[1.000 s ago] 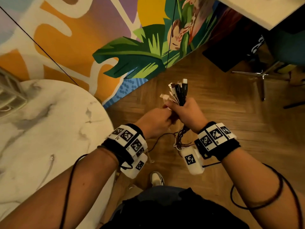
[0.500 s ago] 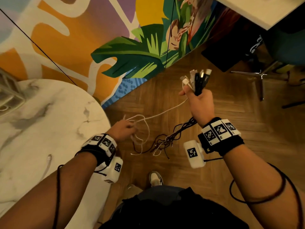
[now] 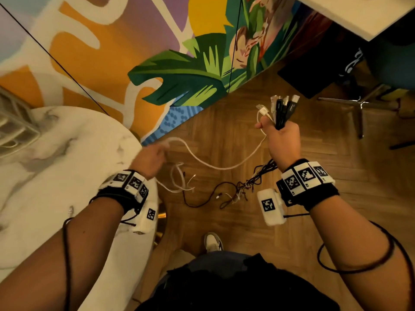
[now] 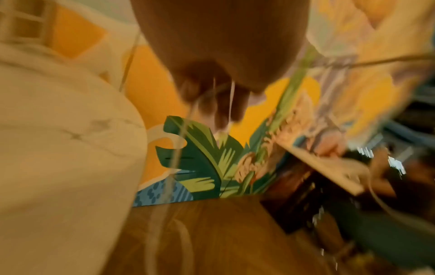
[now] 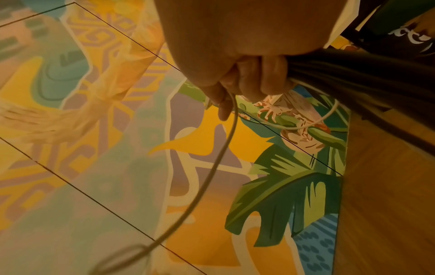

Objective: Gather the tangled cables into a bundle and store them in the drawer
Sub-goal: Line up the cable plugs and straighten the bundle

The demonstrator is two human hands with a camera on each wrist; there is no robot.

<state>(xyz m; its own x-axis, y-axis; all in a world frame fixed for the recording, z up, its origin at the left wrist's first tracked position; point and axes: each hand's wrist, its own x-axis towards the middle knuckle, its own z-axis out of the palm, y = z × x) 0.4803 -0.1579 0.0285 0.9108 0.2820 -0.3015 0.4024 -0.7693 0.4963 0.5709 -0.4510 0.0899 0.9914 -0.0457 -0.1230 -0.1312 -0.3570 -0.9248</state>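
My right hand (image 3: pixel 281 136) grips a bunch of cable plugs (image 3: pixel 283 110), black and white, held upright over the wooden floor. Black cables (image 3: pixel 251 184) hang tangled below that fist. A white cable (image 3: pixel 215 163) sags from the right hand across to my left hand (image 3: pixel 150 157), which pinches it beside the table edge; white loops (image 3: pixel 179 179) dangle under that hand. In the right wrist view the fingers (image 5: pixel 249 80) curl round the white cable (image 5: pixel 219 160) and the dark cables (image 5: pixel 353 78). The left wrist view is blurred, showing curled fingers (image 4: pixel 219 96) with a thin white strand (image 4: pixel 231 104). No drawer is in view.
A round white marble table (image 3: pixel 56 176) stands at the left with a wire basket (image 3: pixel 13 129) on it. A painted mural wall (image 3: pixel 157 63) runs behind. A chair base (image 3: pixel 359 104) and another white table corner (image 3: pixel 363 12) sit at the upper right. My shoe (image 3: pixel 213 242) is below.
The hands, first together at the bunch, have drawn apart. My left hand pulled the white cable out to the left towards the table; my right hand lifted the plugs up and right.
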